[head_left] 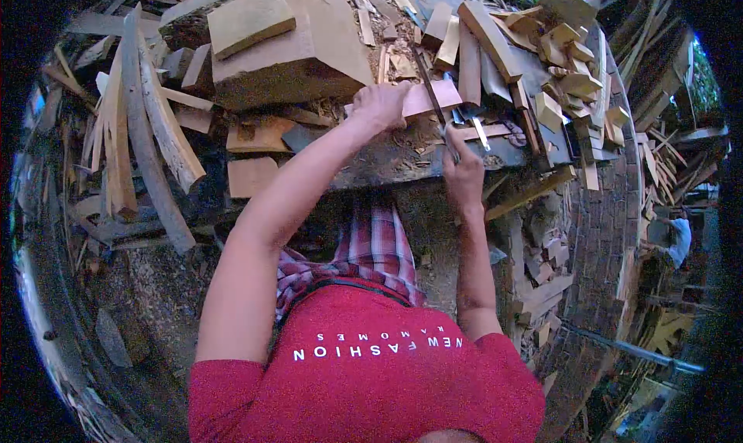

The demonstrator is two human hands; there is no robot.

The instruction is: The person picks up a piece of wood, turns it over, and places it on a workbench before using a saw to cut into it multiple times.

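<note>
On the cluttered workbench (387, 172), my left hand (381, 106) is closed over the near end of a pale pinkish wood piece (433, 99), which lies pressed down in front of me. My right hand (463, 172) grips the lower end of a long, narrow dark tool (428, 79), like a file or a saw blade. Its dark length points away from me and crosses over the wood piece, to the right of my left fingers. My right fingers hide the tool's handle. Beside my right hand lies a shiny flat metal strip (481, 133).
A big wood block (286, 64) with a smaller board (251, 21) on top stands at the left. Long curved slats (143, 133) lean at far left. Several wood offcuts (573, 79) are piled on the right. Another person (679, 242) is at the far right.
</note>
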